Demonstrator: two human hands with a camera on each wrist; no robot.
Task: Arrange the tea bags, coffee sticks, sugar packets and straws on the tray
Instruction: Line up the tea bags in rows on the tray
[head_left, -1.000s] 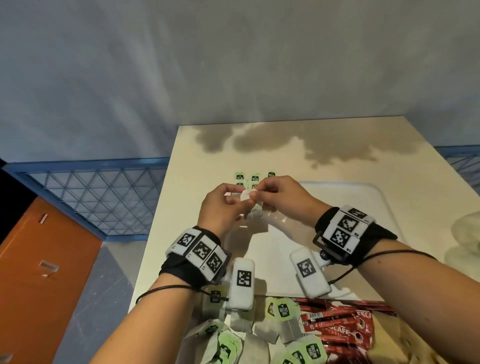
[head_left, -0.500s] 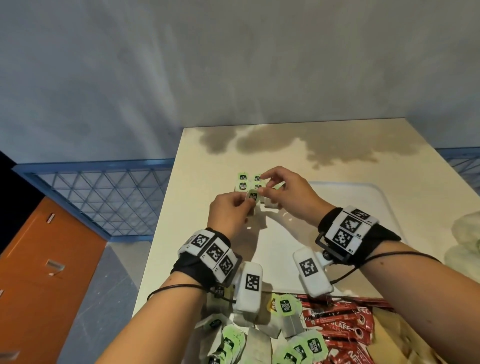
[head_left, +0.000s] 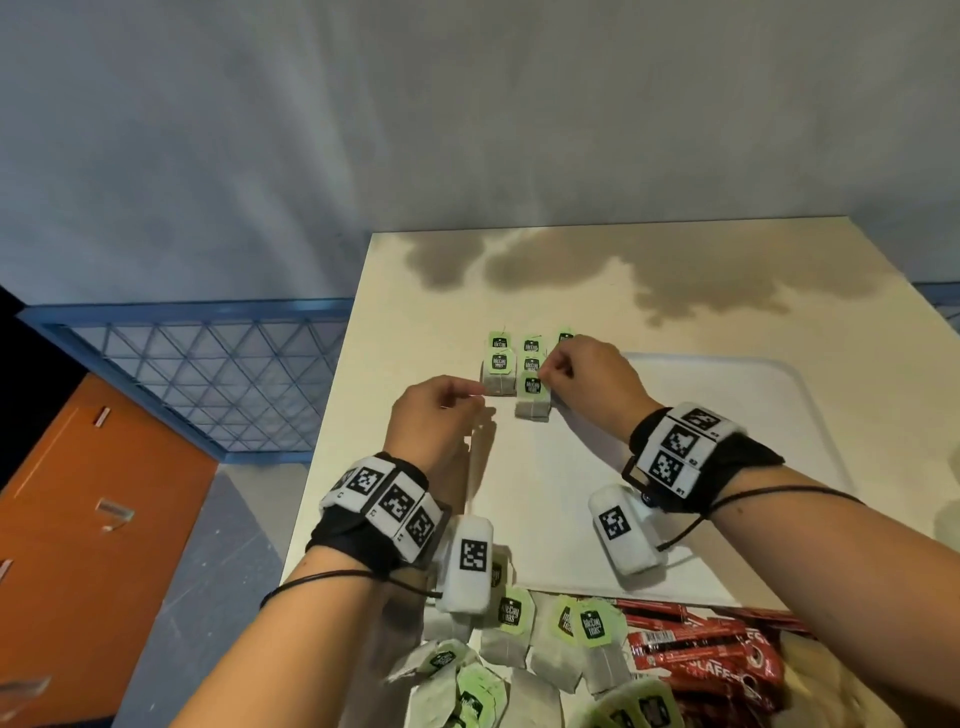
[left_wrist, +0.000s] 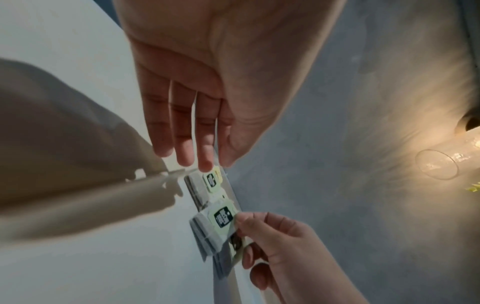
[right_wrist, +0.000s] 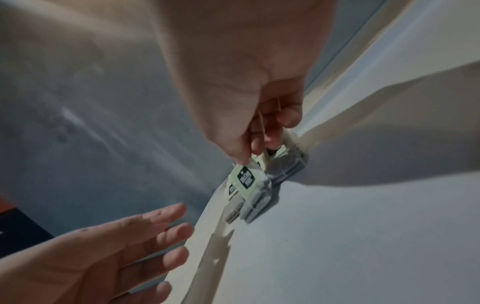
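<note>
The right grip (head_left: 576, 374) pinches a tea bag's green tag (head_left: 532, 385) on the tray (head_left: 753, 415). The left grip (head_left: 436, 415) hovers beside it, fingers relaxed and straight.

Six green-tagged paper tea bags (head_left: 531, 387) lie on one white plastic tray (head_left: 753, 395), several more (head_left: 587, 631) off it, beside a pile of red coffee sticks (head_left: 696, 649), uncountable.

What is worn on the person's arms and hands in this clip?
Both hands, left hand and right hand, are bare, and the forearms show no sleeves. Each wrist carries a black strap ringed with white blocks bearing black square-pattern markers, left band and right band, plus a white rounded camera pod with one marker. Thin black cables run back along each forearm.
</note>
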